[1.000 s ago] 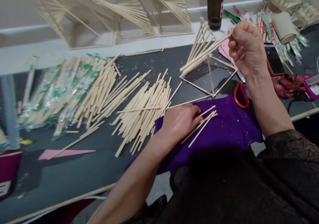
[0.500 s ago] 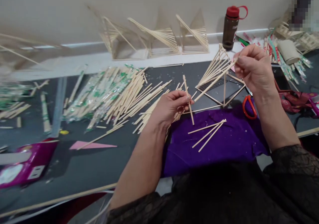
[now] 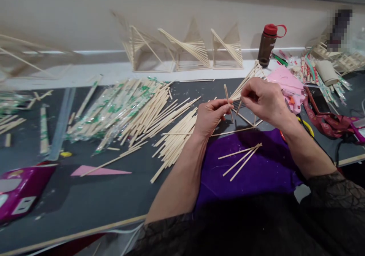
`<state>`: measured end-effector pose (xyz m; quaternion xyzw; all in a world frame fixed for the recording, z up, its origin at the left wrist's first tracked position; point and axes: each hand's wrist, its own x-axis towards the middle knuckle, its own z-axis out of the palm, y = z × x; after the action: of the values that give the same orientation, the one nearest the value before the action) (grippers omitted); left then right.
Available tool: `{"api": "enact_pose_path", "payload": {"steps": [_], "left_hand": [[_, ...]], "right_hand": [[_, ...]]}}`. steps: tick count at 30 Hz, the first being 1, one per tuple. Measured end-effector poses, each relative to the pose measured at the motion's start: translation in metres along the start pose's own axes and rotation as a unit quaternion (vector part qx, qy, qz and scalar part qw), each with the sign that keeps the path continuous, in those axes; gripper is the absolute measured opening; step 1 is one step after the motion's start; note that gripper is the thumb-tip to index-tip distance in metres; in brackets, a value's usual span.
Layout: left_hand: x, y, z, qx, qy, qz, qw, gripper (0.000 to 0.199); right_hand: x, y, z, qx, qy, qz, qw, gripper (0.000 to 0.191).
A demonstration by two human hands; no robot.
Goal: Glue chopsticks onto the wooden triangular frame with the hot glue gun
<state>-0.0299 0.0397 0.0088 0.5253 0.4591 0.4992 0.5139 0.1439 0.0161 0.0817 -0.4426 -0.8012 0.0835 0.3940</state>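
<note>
My left hand [image 3: 211,117] pinches a thin wooden stick [image 3: 226,94] upright between thumb and fingertips. Close beside it, my right hand [image 3: 264,100] is closed, and a second wooden stick [image 3: 237,109] pokes down from its fingertips. Behind and under the right hand sits a frame of glued sticks [image 3: 254,124], partly covered by that hand. Below both hands, a few loose sticks [image 3: 242,161] fan out on a purple cloth [image 3: 273,168], meeting at their right ends.
Loose sticks [image 3: 176,134] and plastic-wrapped bundles [image 3: 114,104] spread to the left. Twisted stick models [image 3: 194,52] stand along the wall. A red-capped bottle [image 3: 267,49], pink paper [image 3: 286,79] and a phone [image 3: 318,98] are at the right; a magenta packet [image 3: 25,195] lies left.
My right hand has come left and down to my left hand's fingertips, now covering part of the stick frame. The left hand still holds its stick. The view has shifted slightly.
</note>
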Motion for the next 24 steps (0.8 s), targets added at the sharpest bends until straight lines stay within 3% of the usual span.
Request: {"api": "enact_pose_path", "payload": {"steps": [8, 14, 19, 24], "left_hand": [[0.001, -0.009, -0.005, 0.015, -0.008, 0.030, 0.999, 0.024], [-0.001, -0.012, -0.009, 0.023, -0.035, 0.023, 0.999, 0.021], [-0.001, -0.014, -0.010, 0.050, -0.074, -0.003, 0.996, 0.026], [-0.001, -0.017, -0.011, 0.052, -0.075, -0.008, 0.996, 0.023]], "right_hand": [[-0.003, -0.013, 0.008, -0.069, -0.016, -0.022, 0.997, 0.014], [-0.001, -0.005, 0.023, -0.052, -0.049, 0.004, 0.997, 0.010], [0.000, 0.002, 0.032, -0.040, -0.030, 0.021, 0.999, 0.010], [-0.002, 0.004, 0.041, -0.005, -0.004, 0.050, 0.999, 0.008]]}}
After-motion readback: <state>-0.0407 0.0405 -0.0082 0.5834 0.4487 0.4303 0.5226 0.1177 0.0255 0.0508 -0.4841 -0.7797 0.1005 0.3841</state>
